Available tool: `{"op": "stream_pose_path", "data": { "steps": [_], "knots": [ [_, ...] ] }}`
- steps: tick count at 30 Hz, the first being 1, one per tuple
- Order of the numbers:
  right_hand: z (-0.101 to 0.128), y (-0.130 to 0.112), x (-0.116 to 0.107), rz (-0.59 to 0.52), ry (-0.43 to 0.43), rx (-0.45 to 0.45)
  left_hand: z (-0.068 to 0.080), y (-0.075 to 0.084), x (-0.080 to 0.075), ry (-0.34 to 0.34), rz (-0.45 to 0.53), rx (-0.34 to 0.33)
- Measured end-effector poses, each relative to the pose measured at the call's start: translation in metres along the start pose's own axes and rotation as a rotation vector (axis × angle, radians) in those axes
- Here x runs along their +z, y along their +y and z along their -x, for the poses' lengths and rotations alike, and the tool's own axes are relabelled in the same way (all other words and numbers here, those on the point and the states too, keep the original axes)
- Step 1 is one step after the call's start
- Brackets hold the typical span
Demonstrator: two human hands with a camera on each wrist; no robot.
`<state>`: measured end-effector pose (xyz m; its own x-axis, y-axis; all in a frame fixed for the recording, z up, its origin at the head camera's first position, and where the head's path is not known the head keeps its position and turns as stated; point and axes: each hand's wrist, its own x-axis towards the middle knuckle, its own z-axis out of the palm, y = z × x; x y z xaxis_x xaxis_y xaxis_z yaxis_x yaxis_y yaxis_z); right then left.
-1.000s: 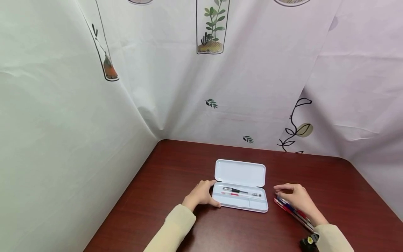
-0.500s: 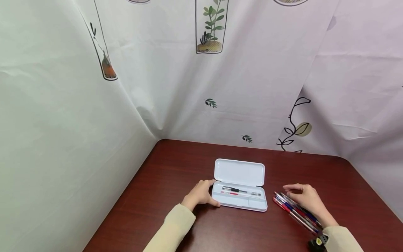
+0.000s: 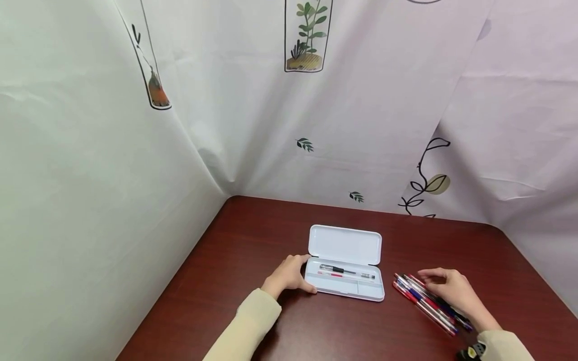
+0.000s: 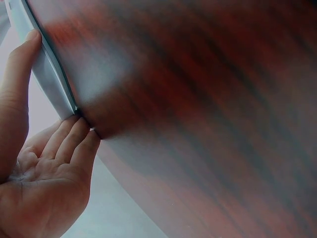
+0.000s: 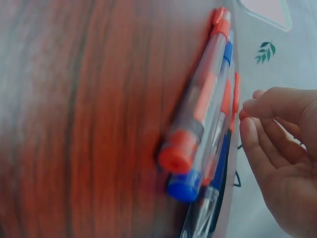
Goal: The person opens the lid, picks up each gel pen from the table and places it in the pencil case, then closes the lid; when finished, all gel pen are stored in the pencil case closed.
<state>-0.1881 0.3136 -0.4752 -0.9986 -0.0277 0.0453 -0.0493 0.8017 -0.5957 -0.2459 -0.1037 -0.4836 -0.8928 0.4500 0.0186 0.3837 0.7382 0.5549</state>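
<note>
An open white pencil case (image 3: 345,288) lies mid-table with its lid (image 3: 345,245) flat behind it. A black pen (image 3: 345,272) and a red pen (image 3: 328,275) lie in the tray. My left hand (image 3: 301,275) grips the case's left end. In the left wrist view the thumb runs along the case's rim (image 4: 49,74) and the fingers (image 4: 74,136) curl against its corner. Right of the case, a bunch of red and blue pens (image 3: 424,301) lies on the table. My right hand (image 3: 433,283) hovers over the pens (image 5: 203,114), its loosely bent fingertips (image 5: 247,106) at the pile's edge.
The dark red wooden table (image 3: 253,235) is closed in by white curtains printed with plants (image 3: 307,37) on the left, back and right. A small black device (image 3: 471,351) sits at my right wrist.
My right hand has slid right and nearer along the pen bunch, away from the case, uncovering more of the pens. The left hand and the case stay put.
</note>
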Motion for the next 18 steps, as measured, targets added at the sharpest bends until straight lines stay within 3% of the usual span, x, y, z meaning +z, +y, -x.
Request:
{"op": "stream_pose_path", "data": {
  "steps": [18],
  "knots": [
    [-0.0053, 0.0063, -0.0102, 0.037, -0.105, 0.065, 0.0007, 0.0017, -0.0019, -0.002, -0.001, -0.001]
  ]
}}
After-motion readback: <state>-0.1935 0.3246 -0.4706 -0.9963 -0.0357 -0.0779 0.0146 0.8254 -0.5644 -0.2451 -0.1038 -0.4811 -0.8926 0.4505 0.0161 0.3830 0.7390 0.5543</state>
